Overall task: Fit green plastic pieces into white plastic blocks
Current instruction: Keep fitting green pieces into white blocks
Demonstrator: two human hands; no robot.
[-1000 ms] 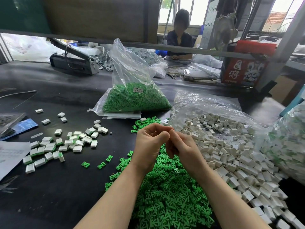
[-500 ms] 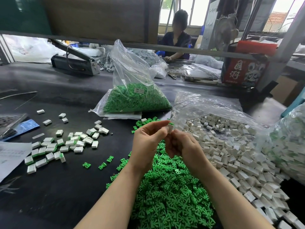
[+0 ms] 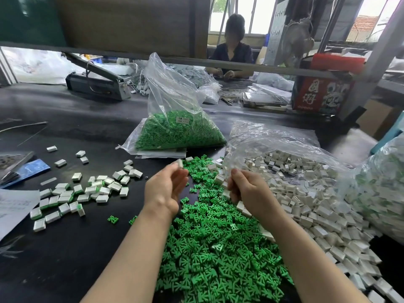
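White block (image 3: 180, 164) pinched in left hand (image 3: 162, 189) fingers; right hand (image 3: 247, 189) fingers curled, contents unclear; bag label (image 3: 182, 120) illegible.

Two hands raised over loose green pieces (image 3: 218, 248) on black table (image 3: 76, 248).
Left hand (image 3: 164, 189) pinching white block (image 3: 180, 164) at fingertips; right hand (image 3: 249, 191) gripping white blocks (image 3: 219, 178). White heap (image 3: 306, 193) right, assembled blocks (image 3: 72, 193) left.

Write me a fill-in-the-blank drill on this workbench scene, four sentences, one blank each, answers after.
1. The left hand pinches a small ____ block at its fingertips.
2. The loose pile under both forearms is ____ in colour.
3. The finished blocks lie on the ____ side of the hands.
4. The upright bag behind the hands holds ____ pieces.

Answers: white; green; left; green
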